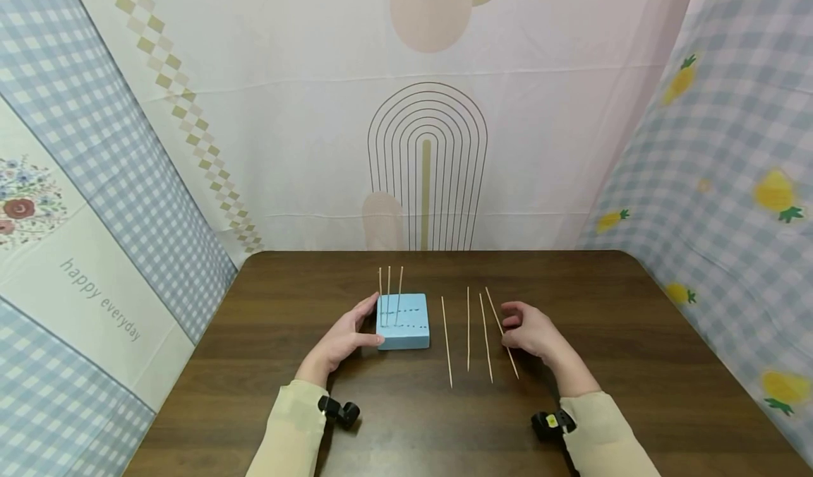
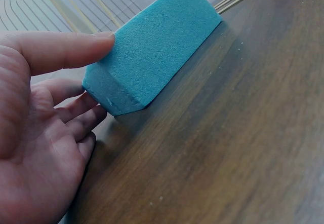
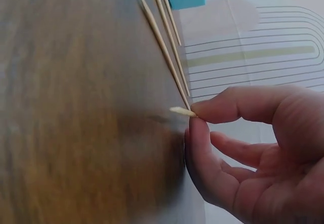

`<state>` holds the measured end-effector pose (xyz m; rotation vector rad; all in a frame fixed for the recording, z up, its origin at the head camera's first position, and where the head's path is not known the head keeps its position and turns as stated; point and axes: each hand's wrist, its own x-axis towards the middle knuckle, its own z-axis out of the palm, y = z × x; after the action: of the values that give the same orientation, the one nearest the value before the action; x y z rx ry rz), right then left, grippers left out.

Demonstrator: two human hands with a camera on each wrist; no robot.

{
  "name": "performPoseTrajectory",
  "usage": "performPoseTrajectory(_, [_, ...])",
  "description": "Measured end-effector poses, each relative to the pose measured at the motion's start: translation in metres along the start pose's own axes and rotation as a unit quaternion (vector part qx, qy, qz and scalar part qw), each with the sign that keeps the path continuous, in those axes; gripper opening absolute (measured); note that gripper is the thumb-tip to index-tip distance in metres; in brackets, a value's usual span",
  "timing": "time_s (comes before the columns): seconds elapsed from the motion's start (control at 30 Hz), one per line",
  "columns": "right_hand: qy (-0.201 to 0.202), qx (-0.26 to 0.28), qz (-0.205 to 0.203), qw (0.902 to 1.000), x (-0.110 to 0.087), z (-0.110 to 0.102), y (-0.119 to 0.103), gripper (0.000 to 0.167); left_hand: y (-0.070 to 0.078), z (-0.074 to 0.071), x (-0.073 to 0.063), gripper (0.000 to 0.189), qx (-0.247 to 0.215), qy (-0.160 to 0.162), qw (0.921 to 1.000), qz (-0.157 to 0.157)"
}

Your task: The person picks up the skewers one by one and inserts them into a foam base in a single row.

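My left hand [image 1: 341, 336] grips the left side of a light blue foam block [image 1: 411, 316], with the thumb at its near corner and the fingers around the far side. Rows of small dark marks cross the block's top. Three thin wooden skewers [image 1: 389, 286] stand upright along its left part. On the right, my right hand [image 1: 532, 332] pinches another wooden skewer [image 1: 493, 312] between thumb and index finger. The tip of that skewer [image 3: 181, 111] pokes out past the fingertips in the right wrist view.
Between the block and my right hand, three more skewers [image 1: 468, 329] lie lengthwise on the dark wooden table [image 1: 413, 427]. A printed white cloth [image 1: 305, 145] hangs behind the table's far edge. Checked cloths hang at both sides.
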<state>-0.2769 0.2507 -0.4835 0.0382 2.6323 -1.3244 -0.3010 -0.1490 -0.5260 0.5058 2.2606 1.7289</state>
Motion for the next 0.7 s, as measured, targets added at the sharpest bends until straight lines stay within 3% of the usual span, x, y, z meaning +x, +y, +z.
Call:
performPoseTrajectory(0.43, [-0.058, 0.106, -0.006, 0.9926, -0.0019, -0.005, -0.0043, 0.069, 0.0001, -0.0001, 0.0002, 0.098, 0.001, 0.0, 1.0, -0.002])
performPoseTrajectory(0.7, [-0.074, 0.118, -0.027, 0.9899, -0.0015, -0.007, -0.0065, 0.068, 0.0003, -0.0003, 0.0, 0.097, -0.002, -0.003, 1.0, -0.003])
